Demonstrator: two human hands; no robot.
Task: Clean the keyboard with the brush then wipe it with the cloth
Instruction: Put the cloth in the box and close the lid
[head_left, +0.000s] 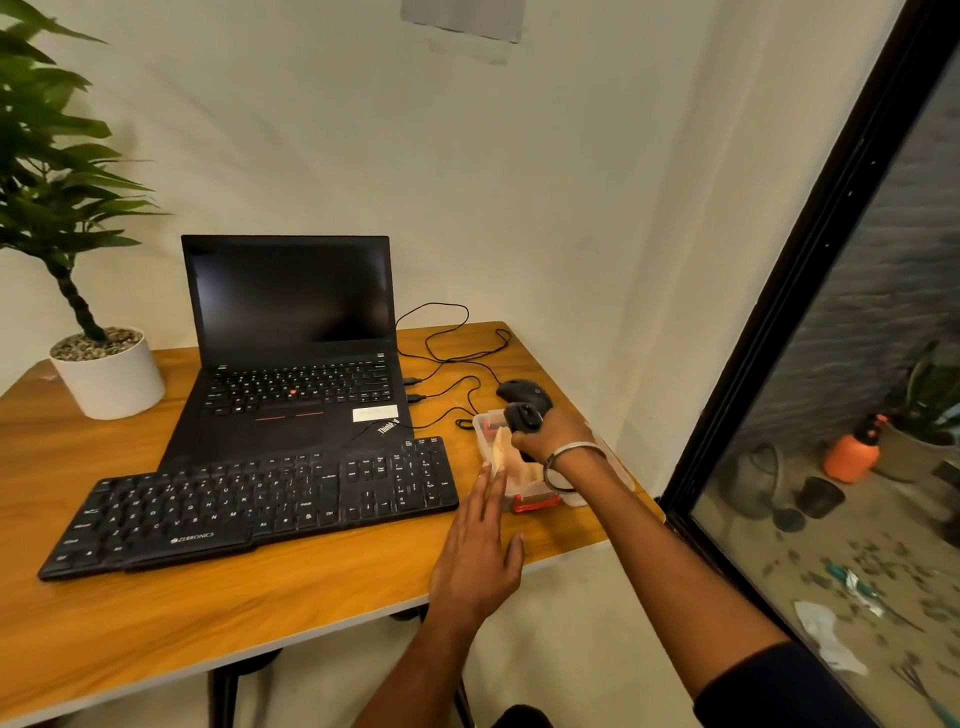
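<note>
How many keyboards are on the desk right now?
2. The separate black keyboard lies at the front of the desk; the other is built into the open laptop just behind it. None looks hidden.

A wooden table (156, 613) stands against a cream wall (519, 182) beside a black-framed window (810, 291).

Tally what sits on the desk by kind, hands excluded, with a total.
Laptops: 1, the laptop
Keyboards: 1, the keyboard
Mice: 1, the mouse
Potted plants: 1, the potted plant
Plastic boxes: 1, the plastic box
Total: 5
The black item gripped in the right hand is not counted.
</note>
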